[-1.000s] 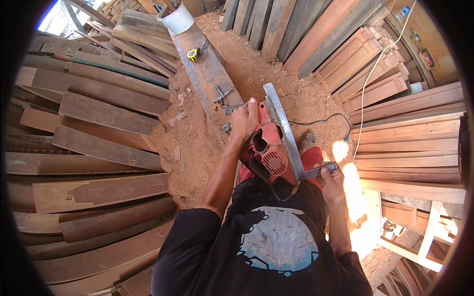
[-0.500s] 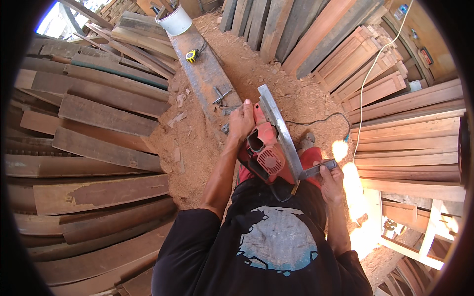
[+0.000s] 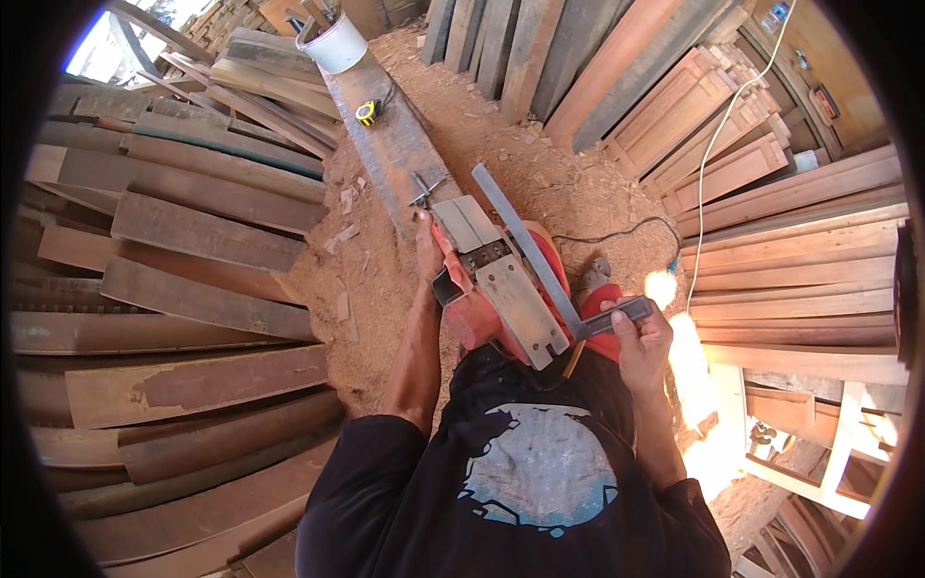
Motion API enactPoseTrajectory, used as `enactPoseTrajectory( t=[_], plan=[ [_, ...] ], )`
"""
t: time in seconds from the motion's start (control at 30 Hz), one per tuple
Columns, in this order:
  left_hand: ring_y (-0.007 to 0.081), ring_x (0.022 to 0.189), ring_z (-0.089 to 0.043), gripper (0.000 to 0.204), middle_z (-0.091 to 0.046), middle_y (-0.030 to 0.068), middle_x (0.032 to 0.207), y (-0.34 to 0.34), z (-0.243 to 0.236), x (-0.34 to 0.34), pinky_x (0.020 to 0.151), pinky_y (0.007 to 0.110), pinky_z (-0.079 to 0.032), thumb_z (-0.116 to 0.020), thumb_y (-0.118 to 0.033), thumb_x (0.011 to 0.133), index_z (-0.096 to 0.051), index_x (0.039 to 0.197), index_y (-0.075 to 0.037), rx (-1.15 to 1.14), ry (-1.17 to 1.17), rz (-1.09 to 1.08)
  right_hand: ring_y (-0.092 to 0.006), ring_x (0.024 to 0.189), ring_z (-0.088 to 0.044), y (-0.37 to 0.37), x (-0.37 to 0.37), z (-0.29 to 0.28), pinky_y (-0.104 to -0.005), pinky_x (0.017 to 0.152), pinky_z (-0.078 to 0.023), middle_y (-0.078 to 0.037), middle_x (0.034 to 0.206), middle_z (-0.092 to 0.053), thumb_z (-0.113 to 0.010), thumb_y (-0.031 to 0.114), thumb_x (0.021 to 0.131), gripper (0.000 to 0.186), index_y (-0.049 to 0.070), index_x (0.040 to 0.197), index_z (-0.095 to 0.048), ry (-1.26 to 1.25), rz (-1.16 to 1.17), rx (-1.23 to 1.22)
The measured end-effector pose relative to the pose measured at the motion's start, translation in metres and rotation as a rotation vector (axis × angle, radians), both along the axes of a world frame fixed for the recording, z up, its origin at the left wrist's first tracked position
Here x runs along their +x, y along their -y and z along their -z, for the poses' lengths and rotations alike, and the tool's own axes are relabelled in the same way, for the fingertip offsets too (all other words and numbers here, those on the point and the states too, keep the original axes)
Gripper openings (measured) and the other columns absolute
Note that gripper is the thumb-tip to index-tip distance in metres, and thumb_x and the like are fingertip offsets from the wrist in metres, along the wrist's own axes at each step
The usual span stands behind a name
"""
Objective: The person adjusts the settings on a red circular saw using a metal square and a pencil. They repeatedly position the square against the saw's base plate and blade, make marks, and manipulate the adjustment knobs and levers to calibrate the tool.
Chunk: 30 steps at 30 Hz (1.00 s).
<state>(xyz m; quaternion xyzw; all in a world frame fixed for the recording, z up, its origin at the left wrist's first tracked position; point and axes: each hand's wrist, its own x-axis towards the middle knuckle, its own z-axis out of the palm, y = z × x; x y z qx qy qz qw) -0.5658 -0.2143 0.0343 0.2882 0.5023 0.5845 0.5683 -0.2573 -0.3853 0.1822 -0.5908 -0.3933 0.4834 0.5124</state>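
My left hand (image 3: 430, 249) grips the far left side of a red electric planer (image 3: 469, 320), its fingers mostly hidden behind the body. The planer rests over my lap with its metal sole (image 3: 520, 308) turned up, and the cutter opening shows between the two sole plates. In my right hand (image 3: 644, 339) is a try square (image 3: 528, 252), held by its dark stock. Its long steel blade slants up and left along the planer's right side, edge toward the sole. Whether blade and sole touch, I cannot tell.
Ahead lies a plank (image 3: 385, 144) bearing a yellow tape measure (image 3: 368, 113), a metal T-shaped tool (image 3: 424, 190) and a white bucket (image 3: 335, 48). Stacked boards (image 3: 207, 231) line the left, more timber (image 3: 790, 279) the right. A dark cord (image 3: 617, 237) crosses the sawdust-covered floor.
The planer has been rolled over, so its sole now faces up instead of its vented side. My left hand has shifted left and lower; the square's blade has swung slightly left.
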Motion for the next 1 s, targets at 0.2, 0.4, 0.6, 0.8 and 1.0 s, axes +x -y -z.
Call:
enactPoseTrajectory(
  t=[0.2,0.4,0.6,0.8,1.0],
  plan=[
    [0.0175,0.092,-0.067,0.058,-0.07,0.0089,0.106,0.004,-0.005,-0.005,0.085,0.033,-0.053,-0.04,-0.05,0.108,-0.065,0.114,0.002,0.013,0.161,0.0,-0.018,0.102,-0.069,0.005,-0.013,-0.01,-0.0306,0.091,-0.054,-0.015,0.107,-0.072,-0.057,0.001,0.1,0.016,-0.005,0.114,-0.057,0.012,-0.049,0.026],
    [0.0181,0.091,-0.067,0.06,-0.069,0.009,0.104,0.008,-0.015,-0.001,0.084,0.033,-0.054,-0.042,-0.053,0.107,-0.064,0.115,0.002,0.034,0.196,0.019,-0.0181,0.101,-0.069,0.011,-0.015,-0.005,-0.0305,0.092,-0.054,-0.014,0.106,-0.072,-0.057,0.002,0.1,0.015,-0.004,0.114,-0.057,0.005,-0.077,0.008],
    [0.0182,0.085,-0.065,0.06,-0.069,0.0087,0.099,0.009,-0.022,-0.003,0.078,0.033,-0.053,-0.042,-0.053,0.107,-0.066,0.107,0.002,0.008,0.077,0.0,-0.0177,0.1,-0.069,0.016,-0.012,-0.002,-0.0309,0.092,-0.054,-0.014,0.106,-0.072,-0.057,0.002,0.101,0.015,-0.004,0.115,-0.057,0.024,-0.091,0.005],
    [0.0156,0.079,-0.059,0.059,-0.067,0.0055,0.091,0.005,-0.011,-0.004,0.075,0.033,-0.049,-0.037,-0.046,0.11,-0.068,0.093,0.001,0.044,-0.126,-0.008,-0.0168,0.099,-0.07,0.02,-0.008,0.005,-0.0303,0.091,-0.055,-0.015,0.105,-0.073,-0.06,0.002,0.1,0.014,-0.004,0.113,-0.059,-0.01,-0.066,0.004],
    [0.0138,0.073,-0.056,0.058,-0.065,0.0022,0.081,0.01,-0.051,0.013,0.07,0.032,-0.046,-0.034,-0.043,0.111,-0.068,0.09,-0.001,0.062,-0.371,0.049,-0.0169,0.099,-0.069,0.024,0.003,0.018,-0.0301,0.091,-0.055,-0.015,0.105,-0.073,-0.061,0.003,0.1,0.015,-0.003,0.113,-0.06,-0.02,-0.041,-0.022]
  ],
)
